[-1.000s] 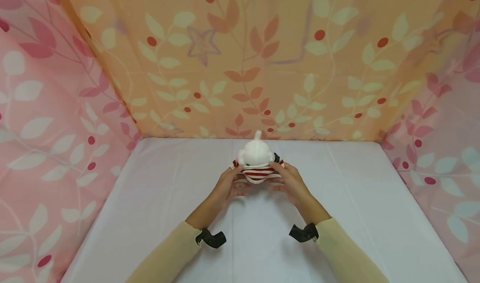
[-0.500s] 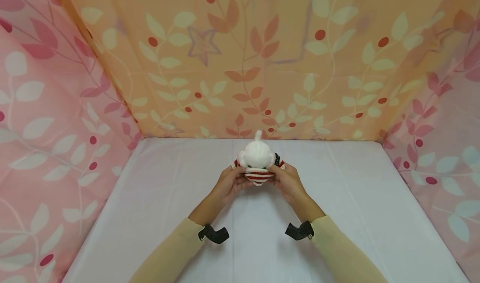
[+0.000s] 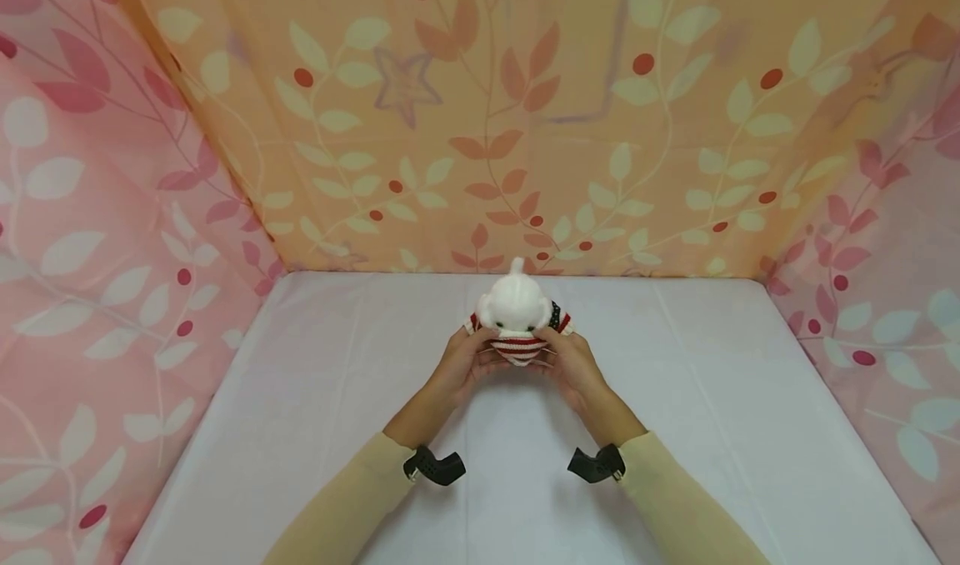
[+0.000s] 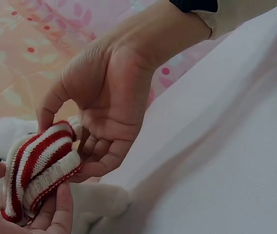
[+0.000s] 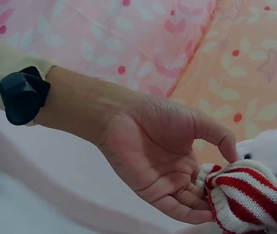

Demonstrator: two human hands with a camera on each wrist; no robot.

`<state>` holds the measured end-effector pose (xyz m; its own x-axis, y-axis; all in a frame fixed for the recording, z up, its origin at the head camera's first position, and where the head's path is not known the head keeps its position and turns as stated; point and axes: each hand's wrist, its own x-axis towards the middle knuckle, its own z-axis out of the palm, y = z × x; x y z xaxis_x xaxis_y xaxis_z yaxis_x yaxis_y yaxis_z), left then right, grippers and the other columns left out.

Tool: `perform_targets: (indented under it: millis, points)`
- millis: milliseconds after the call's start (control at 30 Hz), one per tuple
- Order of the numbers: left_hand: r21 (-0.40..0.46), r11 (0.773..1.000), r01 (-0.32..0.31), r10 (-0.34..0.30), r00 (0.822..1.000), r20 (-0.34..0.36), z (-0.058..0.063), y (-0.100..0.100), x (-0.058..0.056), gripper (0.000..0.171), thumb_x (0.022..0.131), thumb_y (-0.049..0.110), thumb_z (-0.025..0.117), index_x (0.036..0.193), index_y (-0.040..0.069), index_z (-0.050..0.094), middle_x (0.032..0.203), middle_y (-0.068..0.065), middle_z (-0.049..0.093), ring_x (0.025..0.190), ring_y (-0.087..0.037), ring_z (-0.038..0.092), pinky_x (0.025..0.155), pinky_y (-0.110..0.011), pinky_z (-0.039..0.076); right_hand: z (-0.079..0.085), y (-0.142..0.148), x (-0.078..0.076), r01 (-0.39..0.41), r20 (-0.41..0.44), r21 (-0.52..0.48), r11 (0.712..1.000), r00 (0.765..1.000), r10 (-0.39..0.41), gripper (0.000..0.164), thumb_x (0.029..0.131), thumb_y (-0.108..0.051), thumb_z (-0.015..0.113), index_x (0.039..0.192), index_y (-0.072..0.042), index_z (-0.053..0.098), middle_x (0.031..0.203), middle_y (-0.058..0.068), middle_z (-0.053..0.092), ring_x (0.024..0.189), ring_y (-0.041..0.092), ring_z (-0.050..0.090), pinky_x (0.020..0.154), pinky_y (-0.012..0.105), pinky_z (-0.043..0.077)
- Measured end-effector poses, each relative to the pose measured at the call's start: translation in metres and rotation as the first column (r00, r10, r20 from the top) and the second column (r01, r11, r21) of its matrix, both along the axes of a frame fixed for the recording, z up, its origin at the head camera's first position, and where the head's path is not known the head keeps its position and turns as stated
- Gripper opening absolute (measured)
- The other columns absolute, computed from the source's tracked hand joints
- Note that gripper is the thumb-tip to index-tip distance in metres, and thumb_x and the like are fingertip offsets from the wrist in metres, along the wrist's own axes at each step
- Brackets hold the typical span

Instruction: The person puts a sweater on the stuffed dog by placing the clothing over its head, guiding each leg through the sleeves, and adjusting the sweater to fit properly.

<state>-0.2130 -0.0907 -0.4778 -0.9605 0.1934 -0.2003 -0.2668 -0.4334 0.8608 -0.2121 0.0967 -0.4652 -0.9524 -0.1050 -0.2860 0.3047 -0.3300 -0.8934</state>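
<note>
A white plush toy (image 3: 513, 301) is at the far middle of the table in the head view, its round head up and dark eyes showing. It wears a red-and-white striped knit sweater (image 4: 41, 156). My left hand (image 3: 463, 363) pinches one side of the sweater, thumb on the front and fingers underneath. On the opposite side my right hand (image 3: 572, 363) pinches the knit the same way. The sweater's ribbed hem bulges out between the two hands in the left wrist view. A white leg (image 4: 102, 200) of the toy shows below it. Much of the toy's body is hidden.
A white cloth covers the table (image 3: 360, 382). Orange leaf-patterned fabric (image 3: 337, 132) stands behind it, with pink fabric (image 3: 90, 257) along the left and more on the right. A black strap device sits on each wrist.
Both hands have drawn closer together on the sweater, and their lower fingers have come in beneath it. The toy's eyes now show above the knit edge.
</note>
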Motion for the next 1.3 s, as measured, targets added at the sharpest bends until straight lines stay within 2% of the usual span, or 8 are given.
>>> perform_targets:
  millis: [267, 567, 733, 833, 933, 1133, 1200, 1300]
  points:
    - [-0.021, 0.999, -0.028, 0.029, 1.000, 0.010, -0.004, 0.006, 0.000, 0.053, 0.090, -0.004, 0.055, 0.141, -0.005, 0.041, 0.115, -0.016, 0.063, 0.083, -0.016, 0.070, 0.075, -0.030, 0.058, -0.005, -0.002, -0.001, 0.028, -0.023, -0.040, 0.999, 0.999, -0.029, 0.036, 0.090, 0.009, 0.056, 0.125, 0.004, 0.049, 0.105, 0.006, 0.063, 0.083, 0.012, 0.064, 0.074, 0.027, 0.053]
    - [0.008, 0.999, -0.042, 0.042, 0.999, 0.015, -0.015, 0.009, -0.003, 0.055, 0.091, -0.011, 0.056, 0.143, -0.004, 0.041, 0.127, -0.016, 0.058, 0.091, -0.015, 0.066, 0.077, -0.029, 0.056, -0.018, 0.000, -0.006, 0.042, -0.028, -0.058, 0.997, 0.999, -0.044, 0.051, 0.086, 0.016, 0.053, 0.135, 0.006, 0.046, 0.125, 0.012, 0.056, 0.101, 0.014, 0.062, 0.082, 0.026, 0.054]
    - [0.075, 0.995, -0.060, 0.057, 0.997, 0.046, -0.020, 0.008, -0.006, 0.048, 0.091, -0.011, 0.054, 0.138, -0.003, 0.045, 0.116, -0.013, 0.063, 0.085, -0.016, 0.068, 0.077, -0.031, 0.055, -0.025, 0.002, -0.008, 0.041, -0.042, -0.076, 0.996, 0.998, -0.044, 0.050, 0.087, 0.014, 0.057, 0.135, 0.004, 0.047, 0.125, 0.008, 0.058, 0.102, 0.013, 0.061, 0.083, 0.026, 0.053]
    - [0.137, 0.990, -0.033, 0.023, 0.997, 0.080, -0.024, 0.001, -0.008, 0.041, 0.095, -0.002, 0.050, 0.136, -0.001, 0.045, 0.109, -0.011, 0.066, 0.087, -0.019, 0.068, 0.081, -0.035, 0.055, -0.031, 0.010, -0.010, 0.010, -0.048, -0.134, 0.991, 0.999, -0.017, 0.038, 0.093, 0.006, 0.059, 0.130, -0.001, 0.051, 0.115, 0.002, 0.064, 0.095, 0.013, 0.062, 0.083, 0.029, 0.051]
    - [0.207, 0.978, 0.001, -0.027, 0.993, 0.119, -0.030, -0.007, -0.011, 0.039, 0.098, 0.013, 0.043, 0.136, 0.002, 0.044, 0.111, -0.013, 0.065, 0.097, -0.024, 0.067, 0.088, -0.039, 0.053, -0.038, 0.022, -0.012, -0.073, -0.053, -0.275, 0.959, 0.997, 0.061, 0.025, 0.103, -0.009, 0.054, 0.127, -0.009, 0.054, 0.110, 0.001, 0.068, 0.095, 0.016, 0.063, 0.087, 0.033, 0.050]
    - [0.254, 0.967, 0.015, -0.063, 0.981, 0.184, -0.038, -0.020, -0.017, 0.030, 0.103, 0.027, 0.039, 0.125, 0.011, 0.050, 0.113, -0.012, 0.066, 0.102, -0.026, 0.064, 0.086, -0.039, 0.051, -0.051, 0.038, -0.021, -0.169, -0.043, -0.552, 0.817, 0.984, 0.175, 0.034, 0.112, -0.030, 0.034, 0.128, -0.014, 0.059, 0.117, 0.007, 0.068, 0.108, 0.021, 0.063, 0.098, 0.039, 0.047]
    - [0.268, 0.963, 0.020, -0.072, 0.980, 0.186, -0.039, -0.022, -0.020, 0.025, 0.107, 0.028, 0.038, 0.122, 0.013, 0.050, 0.110, -0.009, 0.066, 0.101, -0.023, 0.064, 0.086, -0.037, 0.051, -0.052, 0.040, -0.024, -0.142, -0.015, -0.573, 0.807, 0.987, 0.162, 0.035, 0.113, -0.027, 0.030, 0.123, -0.013, 0.060, 0.114, 0.007, 0.068, 0.104, 0.020, 0.062, 0.095, 0.037, 0.047]
    - [0.300, 0.954, 0.019, -0.082, 0.977, 0.198, -0.040, -0.023, -0.023, 0.024, 0.111, 0.029, 0.036, 0.122, 0.013, 0.049, 0.107, -0.006, 0.067, 0.098, -0.020, 0.065, 0.086, -0.034, 0.051, -0.051, 0.039, -0.030, -0.098, 0.010, -0.517, 0.850, 0.993, 0.121, 0.029, 0.112, -0.013, 0.033, 0.116, -0.012, 0.062, 0.106, 0.005, 0.068, 0.095, 0.019, 0.062, 0.085, 0.033, 0.050]
